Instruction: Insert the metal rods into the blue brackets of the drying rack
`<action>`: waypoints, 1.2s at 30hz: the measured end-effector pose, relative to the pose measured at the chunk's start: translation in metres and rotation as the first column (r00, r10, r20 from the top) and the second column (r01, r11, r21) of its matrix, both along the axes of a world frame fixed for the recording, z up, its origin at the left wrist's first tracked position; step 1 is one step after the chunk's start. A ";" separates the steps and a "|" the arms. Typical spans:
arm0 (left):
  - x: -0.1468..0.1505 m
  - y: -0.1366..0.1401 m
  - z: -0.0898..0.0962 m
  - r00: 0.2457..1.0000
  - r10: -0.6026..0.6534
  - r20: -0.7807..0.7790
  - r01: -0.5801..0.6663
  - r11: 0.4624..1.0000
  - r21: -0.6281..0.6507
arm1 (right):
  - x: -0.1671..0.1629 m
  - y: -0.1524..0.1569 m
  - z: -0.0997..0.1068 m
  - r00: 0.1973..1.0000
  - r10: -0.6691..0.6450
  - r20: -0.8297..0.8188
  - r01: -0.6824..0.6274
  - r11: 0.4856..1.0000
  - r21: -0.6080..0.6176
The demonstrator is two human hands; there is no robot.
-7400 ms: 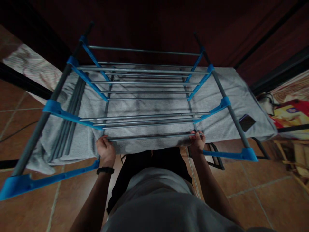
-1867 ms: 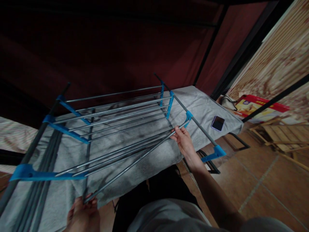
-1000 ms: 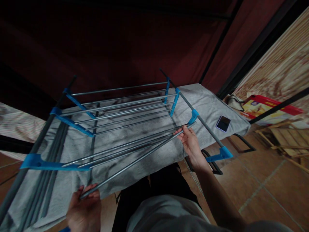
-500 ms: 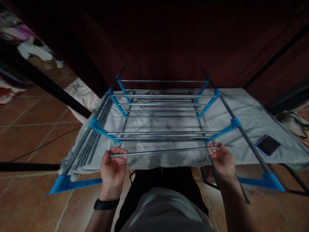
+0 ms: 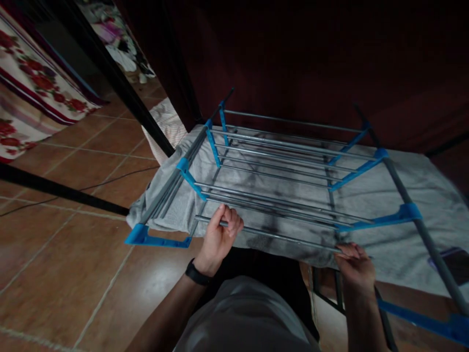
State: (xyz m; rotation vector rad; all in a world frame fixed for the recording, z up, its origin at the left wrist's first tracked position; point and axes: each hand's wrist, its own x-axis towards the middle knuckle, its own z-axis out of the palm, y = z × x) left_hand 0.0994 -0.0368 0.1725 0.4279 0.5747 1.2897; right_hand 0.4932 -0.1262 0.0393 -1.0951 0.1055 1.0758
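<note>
I have a thin grey metal rod (image 5: 289,238) slung between my two hands, near my body and just over the near edge of the blanket. The fingers of my left hand (image 5: 220,239) are curled round it, thumb up along the outside, with its left end poking out past them. The fingers of my right hand (image 5: 355,269) close over it near the other end; how much sticks out beyond them is hard to make out.

It looks like a hollow tube, so I judge it light and stiff, not fragile, but smooth enough to slip or roll in a loose grip. Near each end seems the best place to hold it, which leaves the tips free and keeps it level.

Just beyond my fingers stands the rack (image 5: 293,144), its rods running between blue plastic brackets (image 5: 381,222). Those brackets look rigid, with a little give perhaps. Under it, farther from my fingers, the grey blanket (image 5: 421,181) is soft and rumpled. Left of my left fingers lie some loose tubes (image 5: 171,198); well right of my right fingers is a phone (image 5: 454,264).
</note>
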 end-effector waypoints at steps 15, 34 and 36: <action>-0.009 0.015 -0.014 0.954 0.211 -0.213 -0.208 0.977 0.036 | -0.008 0.003 0.012 0.982 -0.036 -0.187 0.057 0.993 0.105; -0.065 0.023 -0.035 0.038 0.454 -0.890 0.698 0.625 0.349 | 0.011 -0.005 -0.001 0.984 -0.071 -0.165 0.093 0.986 0.135; -0.063 0.024 -0.039 0.051 0.447 -0.893 0.716 0.607 0.344 | 0.013 -0.005 -0.002 0.987 -0.077 -0.142 0.091 0.992 0.091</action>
